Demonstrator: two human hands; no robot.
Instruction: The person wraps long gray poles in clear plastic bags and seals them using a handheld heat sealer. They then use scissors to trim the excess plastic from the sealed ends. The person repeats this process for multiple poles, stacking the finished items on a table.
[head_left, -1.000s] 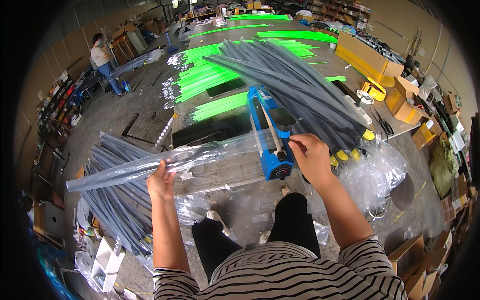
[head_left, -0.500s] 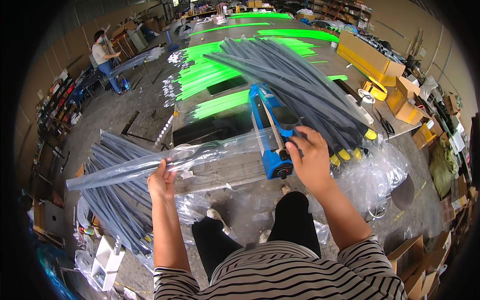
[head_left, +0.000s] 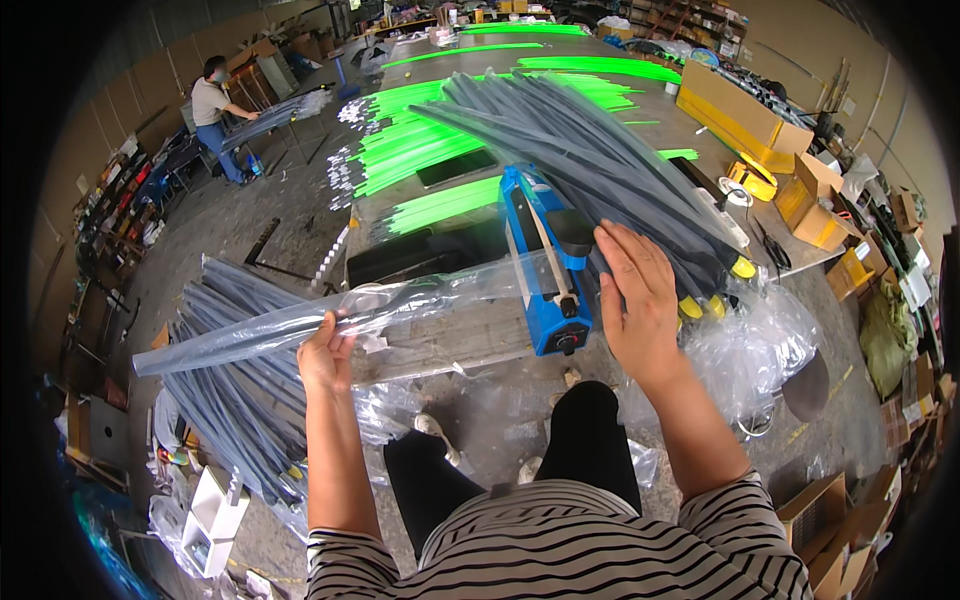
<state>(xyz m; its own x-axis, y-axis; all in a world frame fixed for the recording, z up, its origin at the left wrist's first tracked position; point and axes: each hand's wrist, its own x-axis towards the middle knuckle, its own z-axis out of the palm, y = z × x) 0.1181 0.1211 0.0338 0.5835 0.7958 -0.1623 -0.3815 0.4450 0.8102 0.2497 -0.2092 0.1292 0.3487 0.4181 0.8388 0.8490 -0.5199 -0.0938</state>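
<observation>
My left hand [head_left: 327, 358] pinches a long clear plastic sleeve [head_left: 235, 336] near its middle, with something dark visible inside. The sleeve's right end reaches into a blue impulse bag sealer [head_left: 556, 318], which stands at the table's near edge. My right hand [head_left: 640, 300] is just right of the sealer, fingers stretched out and holding nothing. Its fingertips are close to the black pad [head_left: 571, 229] on the sealer's arm; whether they touch it I cannot tell.
Bagged dark rods [head_left: 590, 150] are piled behind the sealer, with bright green rods [head_left: 430, 150] beyond. More bagged rods [head_left: 235, 390] lie lower left. Crumpled plastic [head_left: 750, 345] hangs at the near right. A yellow tape dispenser [head_left: 750, 178] and cartons stand right. A co-worker [head_left: 212, 110] stands far left.
My right hand has straightened its fingers and shifted slightly right, off the sealer's side. My left hand and the sleeve have barely moved. The co-worker has leaned over the bench.
</observation>
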